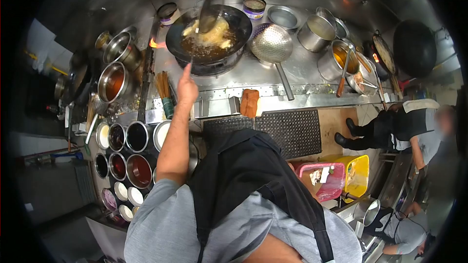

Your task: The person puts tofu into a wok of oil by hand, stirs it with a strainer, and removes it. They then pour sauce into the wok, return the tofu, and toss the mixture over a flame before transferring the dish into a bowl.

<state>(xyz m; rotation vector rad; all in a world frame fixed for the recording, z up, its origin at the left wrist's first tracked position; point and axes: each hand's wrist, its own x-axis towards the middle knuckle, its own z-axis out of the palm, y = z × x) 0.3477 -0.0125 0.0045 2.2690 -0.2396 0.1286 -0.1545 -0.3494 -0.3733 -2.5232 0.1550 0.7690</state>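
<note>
My left hand (pixel 187 87) is closed around the long thin handle of a ladle (pixel 211 10). The ladle's dark round bowl is tilted over the far side of a black wok (pixel 174 44). Pale golden food (pixel 214 34) is frying in bubbling oil inside the wok, partly behind the ladle. Of my right arm, only a strip of forearm (pixel 307 185) shows beside the apron; the hand itself is hidden. To the right of the wok lies a large perforated strainer (pixel 272 43), its handle toward me. A folded brown cloth (pixel 249 103) rests on the stove's front edge.
Flame (pixel 155 44) shows left of the wok. A bamboo brush (pixel 164 92) stands near my forearm. Several sauce pots (pixel 139 170) sit at left, metal pots (pixel 317 33) at right. Pink (pixel 331 190) and yellow bins (pixel 360 175) stand by my right side. Two people (pixel 414 126) (pixel 404 229) are at right.
</note>
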